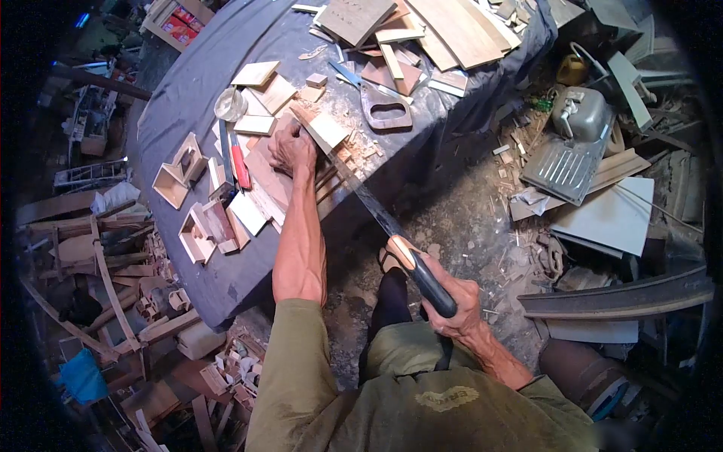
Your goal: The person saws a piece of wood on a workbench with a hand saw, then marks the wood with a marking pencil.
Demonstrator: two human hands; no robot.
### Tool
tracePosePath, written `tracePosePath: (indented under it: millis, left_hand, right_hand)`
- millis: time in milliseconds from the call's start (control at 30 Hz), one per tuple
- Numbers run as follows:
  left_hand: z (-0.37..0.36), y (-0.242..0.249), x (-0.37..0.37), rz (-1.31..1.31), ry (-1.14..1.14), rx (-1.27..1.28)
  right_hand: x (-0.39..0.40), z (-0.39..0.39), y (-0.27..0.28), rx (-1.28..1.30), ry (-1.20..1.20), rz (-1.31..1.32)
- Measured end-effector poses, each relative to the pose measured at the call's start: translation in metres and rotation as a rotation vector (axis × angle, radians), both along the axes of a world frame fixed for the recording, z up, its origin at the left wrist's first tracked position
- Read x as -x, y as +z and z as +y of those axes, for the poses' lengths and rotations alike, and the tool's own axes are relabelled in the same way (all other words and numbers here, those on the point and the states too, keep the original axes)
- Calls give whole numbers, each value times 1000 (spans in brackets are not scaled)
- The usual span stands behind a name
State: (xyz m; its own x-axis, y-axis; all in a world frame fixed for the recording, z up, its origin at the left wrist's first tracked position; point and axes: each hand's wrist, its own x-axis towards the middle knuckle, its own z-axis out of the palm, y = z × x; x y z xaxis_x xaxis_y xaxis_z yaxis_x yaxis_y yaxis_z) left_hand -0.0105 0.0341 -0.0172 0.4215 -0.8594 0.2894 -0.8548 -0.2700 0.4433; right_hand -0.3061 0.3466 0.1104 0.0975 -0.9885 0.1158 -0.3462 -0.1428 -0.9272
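Observation:
My right hand (454,301) is wrapped round the black and orange handle of a handsaw (370,203). The saw's long blade slants up and left, over the table edge, to a small pale piece of wood (329,130). Beside the blade, my left hand (292,149) is closed, with curled fingers pressing on wood at the work spot. The hand itself hides most of what is under its fingers. Sawdust (365,147) lies around the blade's far end. A brown board (263,175) lies beneath and left of my left wrist.
Small wooden boxes (197,239), a red-handled tool (240,166) and a clear jar (230,105) sit left on the cloth-covered table (218,68). A second saw handle (385,111) and stacked boards (452,34) lie at the back. A metal sink (576,143) and scrap wood clutter the floor.

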Motion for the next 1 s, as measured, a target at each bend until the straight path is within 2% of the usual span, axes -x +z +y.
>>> tracePosePath:
  millis: [133, 233, 433, 633, 1000]
  left_hand:
    - [1, 19, 10, 36, 56, -114]
    - [4, 26, 15, 52, 43, -71]
    - [5, 13, 9, 80, 41, -12]
    - [5, 18, 8, 93, 24, -87]
    - [6, 23, 13, 86, 38, -48]
  right_hand:
    - [-2, 0, 2, 39, -9, 65]
    - [-5, 0, -2, 110, -24, 90]
    - [-5, 1, -1, 36, -18, -19]
    - [-4, -2, 0, 52, -45, -2]
    - [-7, -8, 6, 35, -57, 22]
